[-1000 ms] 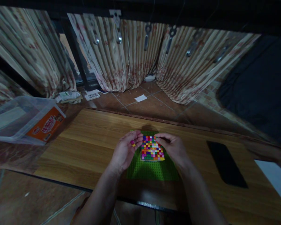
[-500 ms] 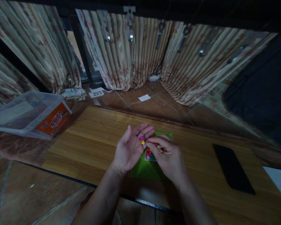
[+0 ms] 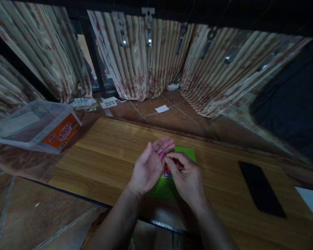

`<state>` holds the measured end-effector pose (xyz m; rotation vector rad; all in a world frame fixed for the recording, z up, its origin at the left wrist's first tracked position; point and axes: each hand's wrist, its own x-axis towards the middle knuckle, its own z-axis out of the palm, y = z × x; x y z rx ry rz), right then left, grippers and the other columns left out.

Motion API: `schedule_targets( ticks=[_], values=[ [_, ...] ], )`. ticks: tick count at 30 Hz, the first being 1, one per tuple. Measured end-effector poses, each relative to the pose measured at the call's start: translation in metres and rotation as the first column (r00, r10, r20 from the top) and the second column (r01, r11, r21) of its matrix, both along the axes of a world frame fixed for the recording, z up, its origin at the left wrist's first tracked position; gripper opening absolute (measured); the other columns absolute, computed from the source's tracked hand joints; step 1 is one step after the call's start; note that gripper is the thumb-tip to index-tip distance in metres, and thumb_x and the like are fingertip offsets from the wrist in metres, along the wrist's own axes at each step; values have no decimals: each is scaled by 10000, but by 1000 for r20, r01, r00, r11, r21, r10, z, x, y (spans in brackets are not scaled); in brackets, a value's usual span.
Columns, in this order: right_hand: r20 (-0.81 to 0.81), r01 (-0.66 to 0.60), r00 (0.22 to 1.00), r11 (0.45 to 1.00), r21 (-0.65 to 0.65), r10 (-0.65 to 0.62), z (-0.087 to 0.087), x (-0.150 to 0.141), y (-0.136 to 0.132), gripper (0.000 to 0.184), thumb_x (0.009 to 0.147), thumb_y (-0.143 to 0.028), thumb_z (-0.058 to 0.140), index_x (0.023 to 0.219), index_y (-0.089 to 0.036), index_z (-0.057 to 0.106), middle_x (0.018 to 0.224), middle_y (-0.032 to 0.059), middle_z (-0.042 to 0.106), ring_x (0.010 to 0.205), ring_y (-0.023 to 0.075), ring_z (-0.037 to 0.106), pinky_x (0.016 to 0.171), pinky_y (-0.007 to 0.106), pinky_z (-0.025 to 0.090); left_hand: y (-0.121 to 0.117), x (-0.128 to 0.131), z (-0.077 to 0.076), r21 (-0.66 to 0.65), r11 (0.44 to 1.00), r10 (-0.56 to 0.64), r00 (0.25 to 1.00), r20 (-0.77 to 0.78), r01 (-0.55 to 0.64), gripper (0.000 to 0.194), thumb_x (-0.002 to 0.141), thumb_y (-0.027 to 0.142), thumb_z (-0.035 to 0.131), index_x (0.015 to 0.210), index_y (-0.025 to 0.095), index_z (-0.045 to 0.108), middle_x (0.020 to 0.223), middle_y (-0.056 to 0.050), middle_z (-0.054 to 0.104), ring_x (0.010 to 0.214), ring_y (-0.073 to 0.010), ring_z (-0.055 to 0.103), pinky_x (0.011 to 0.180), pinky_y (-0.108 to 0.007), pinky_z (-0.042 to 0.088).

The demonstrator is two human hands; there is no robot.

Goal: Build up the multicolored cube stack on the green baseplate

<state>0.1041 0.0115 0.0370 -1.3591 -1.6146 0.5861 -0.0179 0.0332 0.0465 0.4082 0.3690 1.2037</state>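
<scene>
Now, in the head view, the left hand [image 3: 148,168] is in the centre of the frame, its palm spread wide and turned up, with a pink brick [image 3: 161,155] resting at its fingers. Just to the right, the right hand [image 3: 189,175] has a narrow pinch on a small yellow brick [image 3: 167,156]. Below them, partly hidden, the multicoloured brick block [image 3: 167,172] lies on the green baseplate [image 3: 159,189], at lower centre of the frame.
</scene>
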Motion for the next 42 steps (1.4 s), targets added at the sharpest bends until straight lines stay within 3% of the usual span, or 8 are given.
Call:
schedule_targets(
  ticks=[4, 8, 17, 22, 28, 42],
  values=[
    [-196, 138, 970, 990, -36, -142, -4, 20, 5, 144, 842, -319, 626, 939, -231, 686, 866, 7, 712, 772, 155, 652, 715, 280, 506, 6, -4, -3, -151, 985, 79, 997, -10, -79, 358, 857, 413, 528, 995, 123, 686, 1081, -119, 677, 1071, -217, 598, 1004, -341, 401],
    [-269, 237, 935, 971, -18, -233, -8, 42, 12, 149, 809, -315, 650, 909, -235, 726, 901, 22, 720, 816, 176, 659, 751, 311, 517, 11, -10, -8, -273, 945, 172, 983, -61, -182, 263, 826, 352, 571, 878, 123, 690, 909, -83, 694, 859, -153, 633, 837, -270, 469],
    [-103, 123, 987, 992, -4, -123, -14, 56, 12, 188, 847, -306, 575, 922, -240, 734, 970, 52, 680, 936, 206, 625, 804, 357, 501, 13, -6, -13, -366, 917, 76, 970, -232, -160, 171, 808, 259, 595, 801, 113, 685, 786, -55, 678, 678, -100, 592, 659, -213, 455],
    [-3, 103, 995, 993, -64, -103, -17, 56, 11, 186, 850, -306, 559, 928, -235, 713, 946, 35, 693, 886, 194, 637, 791, 338, 485, 12, -2, -13, -380, 908, 45, 945, -323, -174, 108, 766, 216, 640, 779, 119, 686, 767, -45, 680, 661, -89, 586, 647, -203, 441],
    [101, 116, 989, 987, -113, -105, -14, 52, 9, 180, 844, -341, 557, 859, -224, 694, 869, 19, 693, 795, 182, 628, 732, 310, 471, 11, -2, -15, -383, 908, 36, 941, -337, -172, 114, 766, 220, 643, 773, 117, 691, 776, -45, 678, 656, -87, 583, 651, -207, 446],
    [199, 170, 966, 986, -6, -165, -18, 43, 12, 150, 841, -333, 551, 818, -235, 662, 833, 14, 687, 746, 182, 627, 707, 309, 478, 11, -2, -19, -367, 916, 33, 940, -339, -165, 111, 727, 216, 686, 789, 126, 703, 783, -43, 682, 657, -89, 588, 656, -211, 439]
  ],
)
